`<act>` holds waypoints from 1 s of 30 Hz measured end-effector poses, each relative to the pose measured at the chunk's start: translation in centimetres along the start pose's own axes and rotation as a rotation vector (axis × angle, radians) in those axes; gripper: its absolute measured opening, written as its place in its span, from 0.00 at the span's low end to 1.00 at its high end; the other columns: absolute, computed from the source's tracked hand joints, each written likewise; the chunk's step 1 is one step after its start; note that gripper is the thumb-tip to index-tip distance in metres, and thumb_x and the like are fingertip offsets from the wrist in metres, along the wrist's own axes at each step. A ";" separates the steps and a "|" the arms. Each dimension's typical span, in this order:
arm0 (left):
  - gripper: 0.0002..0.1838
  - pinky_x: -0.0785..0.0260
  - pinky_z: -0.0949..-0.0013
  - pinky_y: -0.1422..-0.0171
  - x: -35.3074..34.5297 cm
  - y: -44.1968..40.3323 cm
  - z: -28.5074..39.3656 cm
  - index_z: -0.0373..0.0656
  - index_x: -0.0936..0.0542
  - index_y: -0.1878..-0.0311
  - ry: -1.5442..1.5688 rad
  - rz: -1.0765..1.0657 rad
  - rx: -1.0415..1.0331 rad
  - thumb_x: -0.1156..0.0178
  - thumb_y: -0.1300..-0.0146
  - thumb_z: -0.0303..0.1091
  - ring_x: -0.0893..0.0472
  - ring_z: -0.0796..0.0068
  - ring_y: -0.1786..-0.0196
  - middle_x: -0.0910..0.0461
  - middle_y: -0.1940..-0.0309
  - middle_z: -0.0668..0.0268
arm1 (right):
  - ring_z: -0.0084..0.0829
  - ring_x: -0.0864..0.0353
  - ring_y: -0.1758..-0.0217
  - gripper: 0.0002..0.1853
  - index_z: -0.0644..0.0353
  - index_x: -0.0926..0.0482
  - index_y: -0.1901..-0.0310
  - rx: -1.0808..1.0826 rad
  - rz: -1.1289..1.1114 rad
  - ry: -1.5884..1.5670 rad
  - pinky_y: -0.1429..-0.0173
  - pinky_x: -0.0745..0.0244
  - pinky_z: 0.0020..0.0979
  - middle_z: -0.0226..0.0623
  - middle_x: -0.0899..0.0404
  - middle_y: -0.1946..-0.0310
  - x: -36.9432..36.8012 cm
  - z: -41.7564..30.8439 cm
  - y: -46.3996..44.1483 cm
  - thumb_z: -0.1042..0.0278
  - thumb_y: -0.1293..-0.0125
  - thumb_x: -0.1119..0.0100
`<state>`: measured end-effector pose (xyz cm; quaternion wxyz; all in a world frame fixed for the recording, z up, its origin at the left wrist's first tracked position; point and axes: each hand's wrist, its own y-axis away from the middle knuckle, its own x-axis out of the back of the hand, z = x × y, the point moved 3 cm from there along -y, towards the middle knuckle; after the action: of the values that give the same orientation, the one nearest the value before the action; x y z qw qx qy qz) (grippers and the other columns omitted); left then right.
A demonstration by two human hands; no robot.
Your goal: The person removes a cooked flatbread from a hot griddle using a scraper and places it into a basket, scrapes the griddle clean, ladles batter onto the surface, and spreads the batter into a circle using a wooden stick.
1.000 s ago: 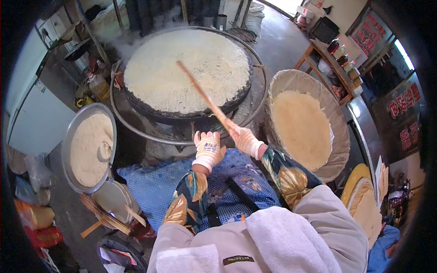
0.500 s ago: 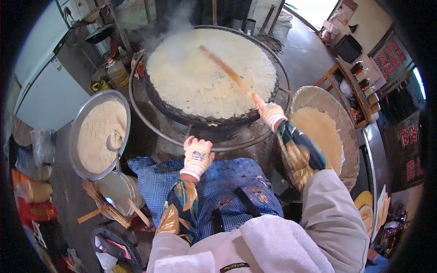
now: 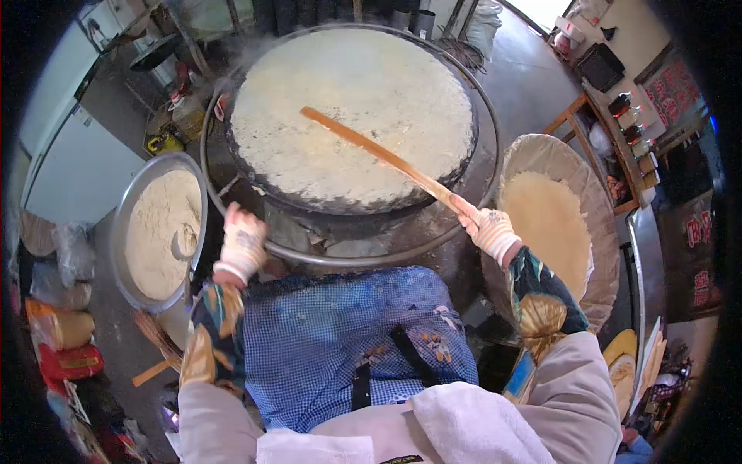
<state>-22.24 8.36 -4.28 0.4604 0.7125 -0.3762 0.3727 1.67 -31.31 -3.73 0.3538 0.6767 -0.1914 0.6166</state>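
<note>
Grey metal forms the broad ring (image 3: 363, 260) that runs around the round griddle (image 3: 340, 207), whose dark rim encloses a pale layer (image 3: 355, 100). That layer looks uneven and rough toward the near side; scraping there too hard could tear it or drag up lumps. Blue checked cloth (image 3: 332, 332) covers the lap close below the ring, and a loose fold pushed forward could touch metal that may be hot.

To the right stands a lined basket (image 3: 604, 247) with a tan, flat round (image 3: 545, 224) inside. The right elbow is close to it, so a wide backward swing could knock its edge. On the left, a metal basin (image 3: 120, 247) holds thick, pale batter (image 3: 154, 232); an outward sweep of the near arm could jolt it.

Long and flat, the wooden stick (image 3: 371, 148) slants across the griddle, its far end over the middle of the layer; whether it touches cannot be told. Gripped only at its near end, it could twist or dig in if the wrist tilts.

The right hand (image 3: 491, 232), gloved, is closed around that end. The left hand (image 3: 243, 241) is beside the ring with nothing visible in it, too blurred to tell how far its fingers spread; bare fingertips could be burned if they met hot metal.
</note>
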 end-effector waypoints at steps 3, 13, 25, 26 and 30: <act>0.22 0.50 0.53 0.24 -2.6 1.4 3.4 0.46 0.18 0.70 0.180 0.409 -0.023 0.29 0.65 0.53 0.24 0.58 0.50 0.21 0.67 0.59 | 0.49 0.17 0.67 0.28 0.25 0.49 0.27 -0.040 0.121 -0.022 0.60 0.25 0.46 0.45 0.17 0.69 -1.1 3.8 -4.8 0.53 0.27 0.58; 0.14 0.38 0.66 0.45 -12.5 -6.3 -10.6 0.47 0.29 0.52 1.143 0.614 0.027 0.48 0.43 0.28 0.27 0.69 0.62 0.29 0.72 0.65 | 0.52 0.19 0.57 0.24 0.26 0.38 0.30 -0.313 0.262 -0.177 0.50 0.27 0.45 0.52 0.19 0.60 1.3 14.6 -16.3 0.53 0.27 0.56; 0.20 0.37 0.73 0.71 -17.5 -14.4 -18.4 0.54 0.38 0.31 2.127 0.491 0.157 0.58 0.23 0.37 0.33 0.80 0.71 0.33 0.70 0.74 | 0.54 0.20 0.48 0.33 0.46 0.39 0.28 -0.304 0.280 -0.473 0.43 0.26 0.42 0.61 0.20 0.55 -0.5 7.8 0.0 0.63 0.36 0.43; 0.17 0.36 0.72 0.63 -16.0 -13.7 -17.5 0.52 0.33 0.37 1.786 0.503 0.106 0.55 0.28 0.35 0.31 0.77 0.67 0.30 0.70 0.73 | 0.47 0.18 0.47 0.33 0.49 0.39 0.29 -0.226 0.362 -0.507 0.42 0.26 0.40 0.59 0.21 0.53 -1.8 6.5 3.2 0.68 0.37 0.44; 0.11 0.38 0.62 0.30 -5.8 -7.2 -12.2 0.46 0.18 0.63 -0.267 0.298 -0.111 0.46 0.48 0.25 0.23 0.64 0.53 0.22 0.68 0.63 | 0.18 0.33 0.82 0.40 0.48 0.46 0.25 -0.368 -0.156 -1.716 0.82 0.39 0.23 0.32 0.20 0.63 -1.2 -4.5 15.0 0.68 0.37 0.38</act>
<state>-20.67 23.03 -8.44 0.3848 0.6654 -0.5552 0.3178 -12.11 -38.48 -1.28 0.2325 0.8500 -0.4406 -0.1709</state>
